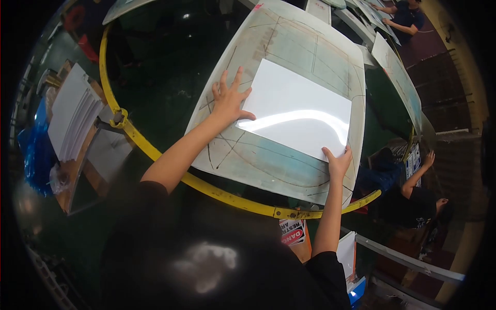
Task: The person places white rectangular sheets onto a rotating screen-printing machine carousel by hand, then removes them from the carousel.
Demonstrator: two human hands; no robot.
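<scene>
Spreading the left hand [227,106] over the pale, line-marked board [248,160], fingers apart, thumb reaching the left corner of one glossy white sheet [299,98]. Setting the right hand [338,160] at the sheet's near right corner, thumb by the near edge, fingers by the right edge; not being able to tell whether pinching or merely touching. Holding these two hands well apart, one toward each end of the near edge. Seeing the sheet lying flat on the board.

Judging it light and thin, fairly stiff, probably slippery from the shine, and likelier to crease or scuff than to break. Reckoning opposite edges and corners best for taking hold, sparing the face.

Counting one yellow rail [248,202] curving around the board's near side, and finding one partly hidden danger sign [293,235] below it. Noticing at left one stack of white sheets [75,113], too tightly packed for counting, beside blue plastic [39,150]. Making out one neighbouring board [398,77] at right, with others beyond, not surely countable. Counting two co-workers: one nearer person [416,204] at right, and one farther person [408,18] at top right.
</scene>
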